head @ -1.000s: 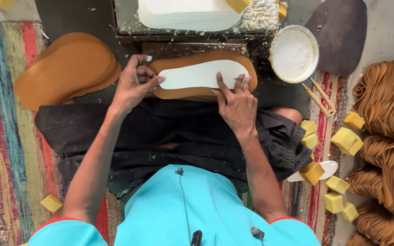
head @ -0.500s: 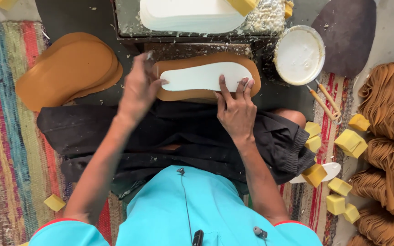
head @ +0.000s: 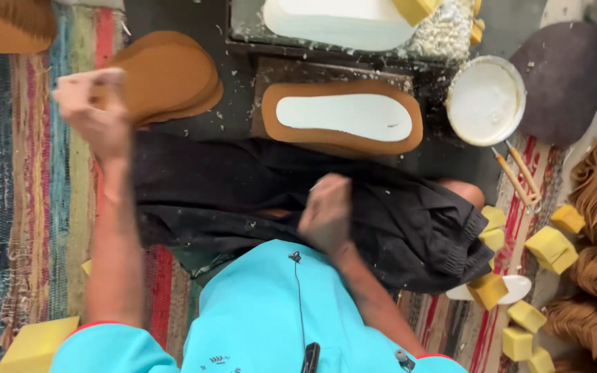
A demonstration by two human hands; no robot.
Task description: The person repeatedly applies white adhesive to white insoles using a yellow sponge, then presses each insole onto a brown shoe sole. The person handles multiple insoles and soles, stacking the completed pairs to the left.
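Striped woven rugs cover the floor where the person sits, with a dark work block ahead. On it lies a tan leather sole piece with a white insole-shaped patch in its middle, untouched by either hand. The left hand is raised over the stack of tan leather sole cut-outs, fingers curled as if pinching one; blur hides the grip itself. The right hand hangs loosely closed over the black-trousered lap, holding nothing visible. A white round bowl and yellow foam blocks lie to the right. Lifting a single cut-out cleanly would likely call for peeling only the top layer by its edge.
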